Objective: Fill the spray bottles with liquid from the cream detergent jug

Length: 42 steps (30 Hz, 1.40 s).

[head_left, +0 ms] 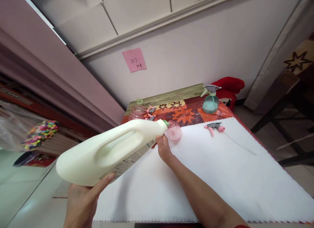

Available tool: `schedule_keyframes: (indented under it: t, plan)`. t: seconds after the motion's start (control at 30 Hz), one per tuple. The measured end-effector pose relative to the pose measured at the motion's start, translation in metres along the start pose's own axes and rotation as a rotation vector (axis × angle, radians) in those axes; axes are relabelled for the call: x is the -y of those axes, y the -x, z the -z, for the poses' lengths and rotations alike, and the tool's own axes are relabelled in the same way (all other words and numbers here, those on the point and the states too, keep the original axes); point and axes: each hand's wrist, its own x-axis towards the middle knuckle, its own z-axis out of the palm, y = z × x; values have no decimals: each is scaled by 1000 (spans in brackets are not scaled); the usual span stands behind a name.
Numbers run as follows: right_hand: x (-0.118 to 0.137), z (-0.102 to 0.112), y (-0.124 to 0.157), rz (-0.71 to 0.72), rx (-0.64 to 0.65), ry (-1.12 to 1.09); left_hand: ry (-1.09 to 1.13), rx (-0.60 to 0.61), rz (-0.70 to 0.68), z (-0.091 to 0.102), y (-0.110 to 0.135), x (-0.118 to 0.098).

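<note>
A large pale jug (115,149) with a moulded handle is tilted, its green spout (166,122) down at the mouth of a pink transparent spray bottle (174,132). Under the jug's base, my left hand (85,195) grips it with the thumb along the label. Near the neck, my right hand (163,148) holds the jug from below. The pink bottle stands on the white cloth; whether liquid is flowing into it I cannot tell. To its right lies a grey and pink trigger sprayer (216,127) with a thin clear tube.
At the table's back right stands a green spray bottle (210,104) with a grey trigger. Another pink bottle (137,112) and sprayer heads (151,113) lie at the back left. The white cloth (208,175) covers the table's front. A pink note (134,59) hangs on the wall.
</note>
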Motion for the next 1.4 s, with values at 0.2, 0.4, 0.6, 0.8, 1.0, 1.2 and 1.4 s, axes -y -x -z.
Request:
schedule_keyframes:
  t: [0.2,0.4,0.6,0.8,1.0,1.2,1.4]
  plan:
    - [0,0,0,3,2,3,20,3,-2,-1,0,-1]
    - [-1,0,0,0,-2,-1,4,6,3,-2,0,-1]
    - [-1,0,0,-4,-3,-7,-5,-12,-5,-4,2,-6]
    - [0,0,0,-2,-1,-10,-11,-6,13,-3,2,-6]
    - [0,0,0,-1,-7,-7,-49,-8,-1,0,1,-3]
    - [1,0,0,-5,-10,-1,-37,13,-13,0,1,-3]
    - [1,0,0,-13,-8,-2,-17,3,-5,-3,2,-7]
